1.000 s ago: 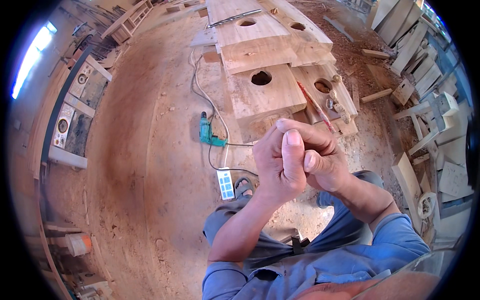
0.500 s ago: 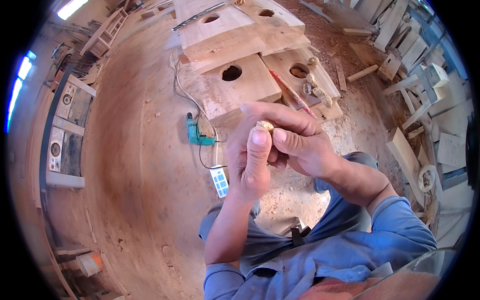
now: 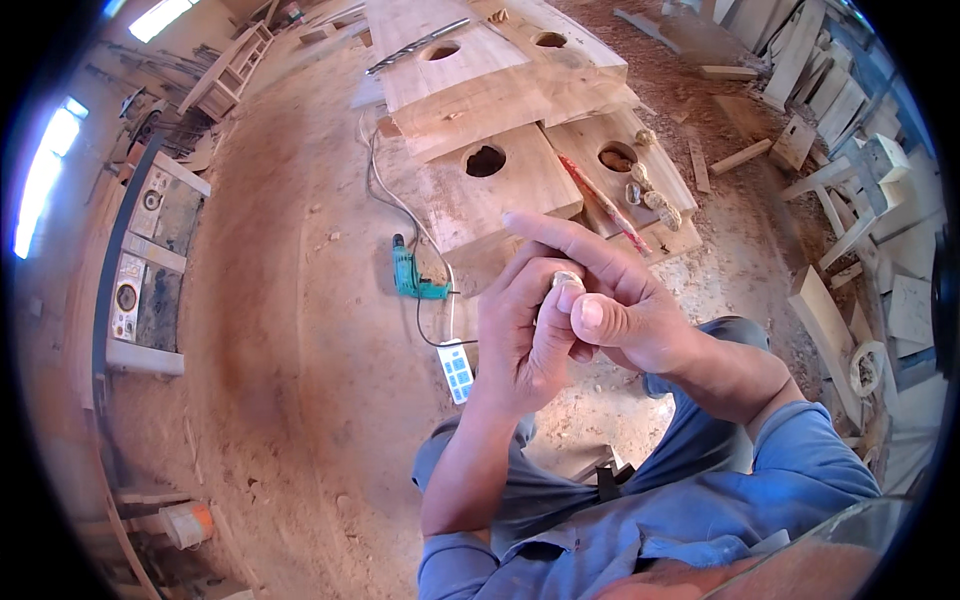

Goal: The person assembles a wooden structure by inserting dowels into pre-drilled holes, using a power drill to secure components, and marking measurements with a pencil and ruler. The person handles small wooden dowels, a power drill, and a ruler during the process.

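Note:
Above my knees, my two hands meet around a small tan peanut (image 3: 566, 278); only its top shows between the thumbs and fingers. My left hand (image 3: 522, 325) pinches it with the thumb pressed upward. From the other side my right hand (image 3: 645, 310) closes in, its thumb against the left thumb and its index finger stretched out over the left fingers. More peanuts (image 3: 662, 209) lie on a thick wooden block (image 3: 555, 135) beyond my right hand. A red-and-white pencil-like stick (image 3: 605, 204) rests slanted on the blocks beside them.
Several stacked wooden blocks (image 3: 460, 110) with round holes stand ahead, a long drill bit (image 3: 418, 46) on top. On the dusty floor lie a teal power drill (image 3: 412, 275) and a white power strip (image 3: 456, 372) with cables. Wood scraps (image 3: 830, 300) crowd the right side.
Both hands have shifted slightly right and down in view as the whole scene moved that way. The right thumb has slid across the left thumb tip, and less of the peanut shows.

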